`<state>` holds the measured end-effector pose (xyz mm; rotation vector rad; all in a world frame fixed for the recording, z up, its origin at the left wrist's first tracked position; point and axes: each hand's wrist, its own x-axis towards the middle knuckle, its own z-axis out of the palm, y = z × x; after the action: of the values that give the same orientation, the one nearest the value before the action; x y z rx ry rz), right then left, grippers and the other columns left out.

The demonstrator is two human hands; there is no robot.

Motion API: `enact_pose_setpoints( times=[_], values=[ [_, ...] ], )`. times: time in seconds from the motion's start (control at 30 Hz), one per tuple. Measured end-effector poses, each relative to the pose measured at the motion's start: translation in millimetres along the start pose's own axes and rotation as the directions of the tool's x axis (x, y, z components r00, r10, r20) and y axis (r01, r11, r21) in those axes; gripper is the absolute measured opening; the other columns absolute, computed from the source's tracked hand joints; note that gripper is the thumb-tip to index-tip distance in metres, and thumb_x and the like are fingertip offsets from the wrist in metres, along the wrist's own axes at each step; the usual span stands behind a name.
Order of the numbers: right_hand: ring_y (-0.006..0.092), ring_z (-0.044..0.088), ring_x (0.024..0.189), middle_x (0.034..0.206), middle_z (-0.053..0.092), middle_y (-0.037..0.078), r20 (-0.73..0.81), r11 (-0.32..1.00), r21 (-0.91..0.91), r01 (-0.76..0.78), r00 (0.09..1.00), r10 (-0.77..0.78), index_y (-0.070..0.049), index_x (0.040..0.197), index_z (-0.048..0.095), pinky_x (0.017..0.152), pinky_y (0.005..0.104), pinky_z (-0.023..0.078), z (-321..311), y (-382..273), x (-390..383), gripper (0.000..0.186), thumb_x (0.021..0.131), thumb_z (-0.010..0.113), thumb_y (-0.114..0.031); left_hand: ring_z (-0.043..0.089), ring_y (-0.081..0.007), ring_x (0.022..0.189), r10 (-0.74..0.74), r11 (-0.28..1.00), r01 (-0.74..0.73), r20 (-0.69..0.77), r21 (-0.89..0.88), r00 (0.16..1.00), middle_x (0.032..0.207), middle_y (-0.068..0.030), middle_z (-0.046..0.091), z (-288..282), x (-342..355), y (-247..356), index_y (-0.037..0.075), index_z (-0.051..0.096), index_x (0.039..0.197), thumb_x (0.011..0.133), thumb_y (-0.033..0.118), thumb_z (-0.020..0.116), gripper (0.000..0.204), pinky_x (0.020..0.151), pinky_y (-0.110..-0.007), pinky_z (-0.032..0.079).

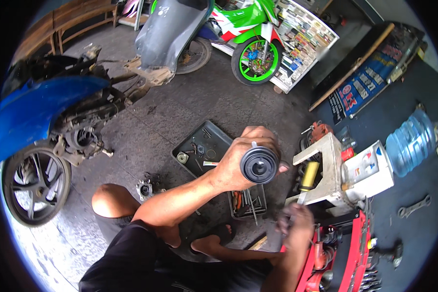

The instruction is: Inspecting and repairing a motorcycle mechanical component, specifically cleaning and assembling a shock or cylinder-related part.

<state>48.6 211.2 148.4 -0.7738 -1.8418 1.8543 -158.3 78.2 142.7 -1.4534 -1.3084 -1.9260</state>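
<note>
Blue bodywork [29,112] stands left of a black tray [220,139]; covering its right corner from view, the left hand [234,158] curls round 1 black cylindrical part [259,166]. The right hand [300,227], beside a red toolbox [357,238], is blurred; grip unclear.

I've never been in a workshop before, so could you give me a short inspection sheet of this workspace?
Surface: dark floor, patchy.
Thing in hand: black round part.
Clutter: small parts in a black tray; metal part on the floor.
Hands: left hand grips the black round part; right hand blurred, grip unclear.
Cables: nothing clearly seen.
Surroundings: blue motorbike left, green motorbike ahead, red cabinet and water jug right.
</note>
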Motion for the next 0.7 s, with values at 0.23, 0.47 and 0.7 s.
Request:
enact_pose_setpoints(
  times=[0.23,0.47,0.7],
  values=[
    [0.0175,0.052,0.055,0.069,0.056,0.004,0.193,0.560,-0.821,-0.110,0.870,0.454,-0.005,0.094,0.068,0.046,0.0337,0.042,-40,256,104,0.019,0.095,0.053,-0.017,0.065,-0.0240,0.097,-0.011,0.999,0.009,-0.034,-0.035,0.999,0.080,-0.0011,0.068,-17,-5,12,0.008,0.067,0.076,0.073,0.017,0.089,0.025,0.094,-0.041,0.042],
    [0.0205,0.055,0.056,0.068,0.056,0.008,-0.074,0.578,-0.580,-0.574,0.744,0.664,-0.005,0.083,0.062,0.045,0.0375,0.042,-21,300,92,0.018,0.092,0.048,-0.012,0.065,-0.0266,0.099,-0.051,0.991,0.045,-0.046,-0.123,0.998,0.078,-0.0048,0.068,-32,-21,3,0.005,0.066,0.077,0.074,0.015,0.089,0.025,0.094,-0.044,0.043],
    [0.0172,0.061,0.077,0.084,0.065,0.005,0.068,0.788,0.502,-0.357,0.924,0.376,-0.009,0.099,0.065,0.069,0.0344,0.051,-39,201,99,0.012,0.095,0.058,-0.018,0.065,-0.0270,0.099,-0.010,0.982,0.000,-0.050,-0.187,0.999,0.079,-0.0052,0.068,-23,-8,5,0.005,0.064,0.076,0.074,0.016,0.089,0.027,0.094,-0.042,0.043]
  ],
)
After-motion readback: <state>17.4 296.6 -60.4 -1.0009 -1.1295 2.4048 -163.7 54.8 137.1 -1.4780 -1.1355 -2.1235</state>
